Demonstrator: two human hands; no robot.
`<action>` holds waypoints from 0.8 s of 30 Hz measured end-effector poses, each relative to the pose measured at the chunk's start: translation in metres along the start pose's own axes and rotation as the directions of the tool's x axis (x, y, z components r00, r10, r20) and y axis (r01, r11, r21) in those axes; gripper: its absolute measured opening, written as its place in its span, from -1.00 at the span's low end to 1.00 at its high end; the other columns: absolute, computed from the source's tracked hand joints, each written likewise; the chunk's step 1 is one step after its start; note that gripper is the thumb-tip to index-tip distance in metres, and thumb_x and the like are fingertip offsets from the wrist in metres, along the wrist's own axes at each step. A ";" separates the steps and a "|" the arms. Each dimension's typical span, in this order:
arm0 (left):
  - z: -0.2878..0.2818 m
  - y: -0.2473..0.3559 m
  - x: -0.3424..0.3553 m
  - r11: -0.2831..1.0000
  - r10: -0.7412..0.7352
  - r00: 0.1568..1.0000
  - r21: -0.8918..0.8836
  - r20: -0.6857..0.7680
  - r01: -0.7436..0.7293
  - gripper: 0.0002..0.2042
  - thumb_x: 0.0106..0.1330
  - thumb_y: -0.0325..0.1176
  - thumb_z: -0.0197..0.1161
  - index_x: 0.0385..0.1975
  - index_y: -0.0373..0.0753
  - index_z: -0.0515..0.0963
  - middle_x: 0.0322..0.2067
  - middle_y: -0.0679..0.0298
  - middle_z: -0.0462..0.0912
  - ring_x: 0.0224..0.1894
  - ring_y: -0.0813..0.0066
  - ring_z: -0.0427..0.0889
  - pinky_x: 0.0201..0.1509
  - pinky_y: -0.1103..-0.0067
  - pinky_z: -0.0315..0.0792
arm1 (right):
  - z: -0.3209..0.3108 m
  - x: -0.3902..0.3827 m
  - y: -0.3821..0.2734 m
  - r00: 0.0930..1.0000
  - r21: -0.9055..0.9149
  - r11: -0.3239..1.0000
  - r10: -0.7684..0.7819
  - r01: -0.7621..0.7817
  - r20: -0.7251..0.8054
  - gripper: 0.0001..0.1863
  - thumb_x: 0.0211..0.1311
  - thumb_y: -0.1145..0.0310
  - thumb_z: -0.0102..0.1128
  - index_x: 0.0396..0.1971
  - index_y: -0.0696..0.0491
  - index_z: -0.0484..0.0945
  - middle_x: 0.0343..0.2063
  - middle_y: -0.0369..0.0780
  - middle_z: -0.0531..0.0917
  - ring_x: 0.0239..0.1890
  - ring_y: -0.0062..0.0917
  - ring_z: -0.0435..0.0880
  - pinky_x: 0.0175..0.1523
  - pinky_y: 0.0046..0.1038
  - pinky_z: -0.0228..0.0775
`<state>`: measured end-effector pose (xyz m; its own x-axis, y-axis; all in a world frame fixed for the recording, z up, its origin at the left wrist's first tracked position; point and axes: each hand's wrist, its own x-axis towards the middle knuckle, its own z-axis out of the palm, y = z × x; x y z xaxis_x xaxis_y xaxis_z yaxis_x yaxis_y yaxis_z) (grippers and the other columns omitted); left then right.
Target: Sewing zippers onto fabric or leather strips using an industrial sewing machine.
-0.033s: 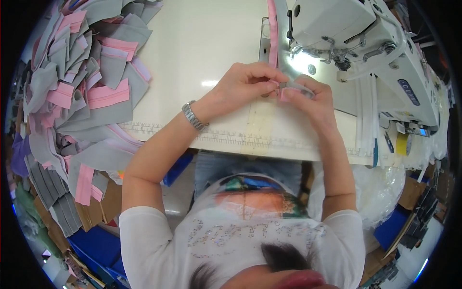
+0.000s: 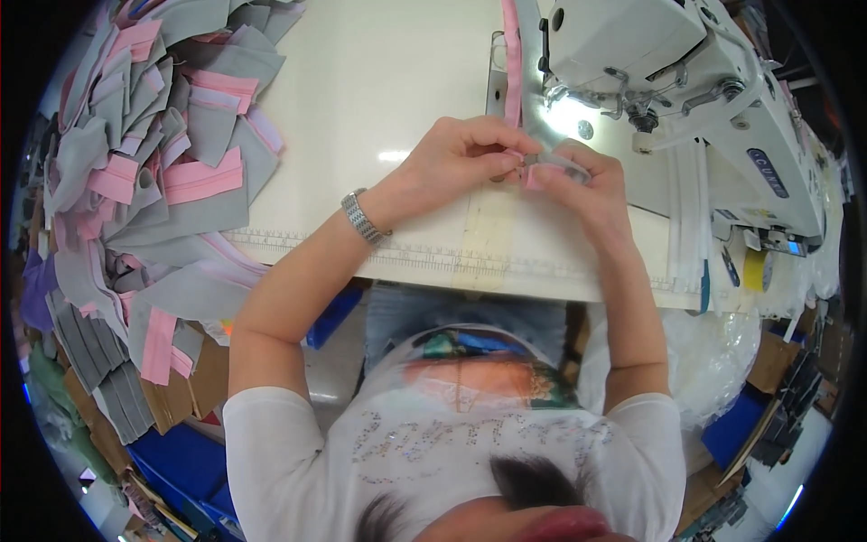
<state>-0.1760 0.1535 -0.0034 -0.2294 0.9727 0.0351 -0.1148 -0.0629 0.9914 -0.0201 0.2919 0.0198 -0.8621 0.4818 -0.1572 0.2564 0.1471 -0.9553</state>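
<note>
My left hand (image 2: 461, 163), a metal watch on its wrist, pinches the end of a narrow pink and grey fabric piece (image 2: 546, 172) between thumb and fingers. My right hand (image 2: 587, 185) holds the same piece from the right, thumb and fingers closed on it. Both hands are just in front of the lit needle area of a white sewing machine (image 2: 623, 36). A long pink strip (image 2: 512, 63) runs back from behind my fingers along the machine's left side. Where the strip and the held piece meet is hidden by my fingers.
A large heap of grey pieces with pink strips (image 2: 194, 190) covers the table's left. The white table (image 2: 379, 72) has a printed ruler (image 2: 424, 257) along its front edge. White strips, small tools and a yellow roll (image 2: 757, 269) lie at right. Plastic bags and blue bins sit below.
</note>
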 end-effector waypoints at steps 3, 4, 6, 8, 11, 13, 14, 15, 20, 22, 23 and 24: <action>0.000 0.001 0.000 1.000 -0.012 1.000 0.016 -0.005 0.012 -0.78 0.28 -0.52 0.14 -0.10 -0.30 0.57 -0.26 0.31 0.56 -0.28 0.62 0.60 -0.15 0.71 0.49 | 0.000 0.000 0.002 1.000 0.031 0.999 -0.005 0.005 -0.013 -0.76 -0.01 0.29 0.32 -0.53 0.18 0.55 -0.56 -0.41 0.44 -0.47 -0.79 0.35 -0.38 -0.67 0.21; 0.000 0.001 0.000 0.999 0.018 1.000 0.050 0.003 -0.018 -0.77 0.28 -0.53 0.14 -0.09 -0.29 0.57 -0.26 0.30 0.55 -0.28 0.61 0.60 -0.14 0.71 0.49 | 0.001 0.000 0.002 1.000 0.043 0.999 0.017 -0.016 -0.023 -0.76 -0.01 0.28 0.32 -0.52 0.17 0.56 -0.57 -0.42 0.46 -0.48 -0.79 0.36 -0.39 -0.68 0.21; 0.000 0.001 0.000 0.995 0.047 0.999 0.084 0.013 -0.048 -0.77 0.28 -0.54 0.14 -0.08 -0.28 0.58 -0.26 0.30 0.53 -0.29 0.60 0.60 -0.14 0.71 0.49 | 0.001 0.000 0.003 0.999 0.055 0.998 0.040 -0.038 -0.034 -0.76 -0.01 0.28 0.32 -0.52 0.16 0.56 -0.57 -0.42 0.47 -0.48 -0.80 0.37 -0.40 -0.68 0.21; 0.000 0.000 0.001 0.988 0.073 0.997 0.136 0.015 -0.075 -0.76 0.27 -0.54 0.14 -0.08 -0.27 0.58 -0.26 0.29 0.53 -0.28 0.60 0.60 -0.13 0.72 0.48 | -0.001 0.001 0.004 0.998 0.040 0.998 0.047 -0.046 -0.029 -0.77 -0.01 0.27 0.32 -0.49 0.14 0.58 -0.59 -0.42 0.49 -0.51 -0.80 0.38 -0.43 -0.68 0.22; 0.000 -0.003 -0.001 0.983 0.098 0.995 0.159 -0.003 -0.097 -0.75 0.25 -0.55 0.15 -0.07 -0.27 0.58 -0.27 0.29 0.53 -0.28 0.60 0.59 -0.13 0.72 0.48 | 0.001 0.000 -0.001 0.994 0.056 0.993 0.102 -0.099 -0.050 -0.77 -0.01 0.26 0.32 -0.49 0.13 0.60 -0.61 -0.43 0.49 -0.54 -0.80 0.37 -0.45 -0.70 0.21; 0.001 -0.001 -0.001 0.980 0.097 0.995 0.176 -0.004 -0.095 -0.75 0.26 -0.55 0.14 -0.08 -0.28 0.57 -0.27 0.30 0.53 -0.28 0.60 0.59 -0.13 0.72 0.48 | 0.001 0.000 0.001 0.993 0.064 0.993 0.106 -0.103 -0.058 -0.77 -0.01 0.25 0.33 -0.48 0.13 0.60 -0.62 -0.42 0.50 -0.55 -0.80 0.38 -0.46 -0.71 0.21; 0.001 0.000 -0.001 0.977 0.095 0.995 0.194 -0.006 -0.092 -0.76 0.26 -0.55 0.14 -0.08 -0.29 0.57 -0.27 0.30 0.54 -0.27 0.61 0.59 -0.13 0.72 0.48 | 0.001 0.000 0.002 0.992 0.072 0.992 0.110 -0.106 -0.065 -0.76 -0.01 0.25 0.34 -0.47 0.12 0.61 -0.62 -0.42 0.52 -0.56 -0.80 0.39 -0.47 -0.71 0.21; 0.002 0.000 -0.002 0.977 0.094 0.996 0.194 -0.006 -0.091 -0.76 0.26 -0.55 0.14 -0.08 -0.29 0.57 -0.27 0.30 0.54 -0.27 0.61 0.59 -0.13 0.72 0.48 | 0.001 0.000 0.002 0.992 0.073 0.992 0.111 -0.106 -0.065 -0.76 -0.01 0.25 0.34 -0.47 0.12 0.61 -0.62 -0.42 0.52 -0.56 -0.80 0.39 -0.47 -0.71 0.21; 0.008 0.005 -0.003 0.999 -0.035 0.996 -0.026 -0.086 0.033 -0.84 0.28 -0.54 0.14 -0.18 -0.35 0.57 -0.31 0.34 0.57 -0.27 0.65 0.58 -0.14 0.72 0.48 | 0.002 -0.001 -0.003 0.983 0.036 0.987 0.159 -0.156 -0.087 -0.72 -0.03 0.22 0.34 -0.43 0.14 0.62 -0.62 -0.38 0.55 -0.59 -0.78 0.42 -0.50 -0.70 0.25; 0.008 0.006 -0.003 0.999 -0.048 0.995 0.001 -0.085 0.048 -0.84 0.27 -0.54 0.15 -0.19 -0.35 0.57 -0.31 0.35 0.57 -0.27 0.65 0.57 -0.14 0.72 0.47 | -0.001 0.000 -0.005 0.988 0.009 0.990 0.144 -0.144 -0.054 -0.71 -0.04 0.21 0.34 -0.44 0.14 0.62 -0.63 -0.37 0.55 -0.59 -0.78 0.42 -0.50 -0.69 0.24; 0.008 0.006 -0.003 0.998 -0.054 0.995 0.029 -0.087 0.057 -0.85 0.27 -0.54 0.16 -0.19 -0.36 0.57 -0.31 0.35 0.58 -0.28 0.65 0.57 -0.14 0.72 0.47 | -0.002 0.001 -0.006 0.992 -0.023 0.992 0.124 -0.124 -0.021 -0.70 -0.05 0.20 0.34 -0.45 0.15 0.61 -0.63 -0.37 0.54 -0.60 -0.78 0.41 -0.50 -0.69 0.24; 0.007 0.006 -0.003 0.997 -0.063 0.994 0.028 -0.084 0.066 -0.85 0.27 -0.54 0.16 -0.19 -0.36 0.57 -0.31 0.35 0.58 -0.28 0.65 0.57 -0.14 0.72 0.47 | -0.002 0.001 -0.006 0.991 -0.017 0.991 0.132 -0.132 -0.021 -0.70 -0.05 0.20 0.34 -0.45 0.15 0.61 -0.63 -0.37 0.54 -0.60 -0.78 0.41 -0.50 -0.69 0.24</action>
<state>-0.1691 0.1518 0.0033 -0.3019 0.9526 -0.0384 -0.1027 0.0076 0.9947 -0.0217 0.2935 0.0260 -0.8113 0.5152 -0.2763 0.3753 0.0966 -0.9218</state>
